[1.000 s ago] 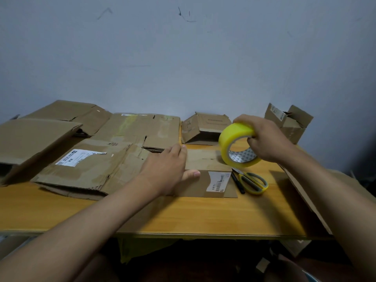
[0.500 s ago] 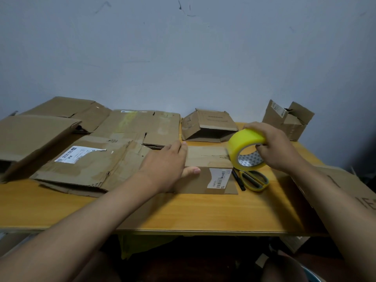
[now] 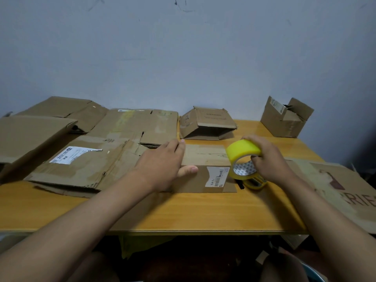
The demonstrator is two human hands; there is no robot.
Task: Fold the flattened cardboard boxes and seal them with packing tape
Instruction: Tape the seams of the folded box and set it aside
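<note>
- Fingers of your left hand (image 3: 162, 165) are lying straight, pressing flat on the folded box (image 3: 203, 171); the thumb is resting on its front face.
- Your right hand (image 3: 268, 157) is gripping the yellow tape roll (image 3: 243, 154), curled round it, touching the box's right end.
- Yellow scissors (image 3: 254, 183) are lying just right of the box, under the roll.

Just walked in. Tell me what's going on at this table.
A person is taping up a small cardboard box on a wooden table. The left hand lies flat on top of the box, steadying it, while the right hand holds a yellow tape roll at the box's right end. Scissors lie under the roll. Flattened cardboard waits on the left.
</note>
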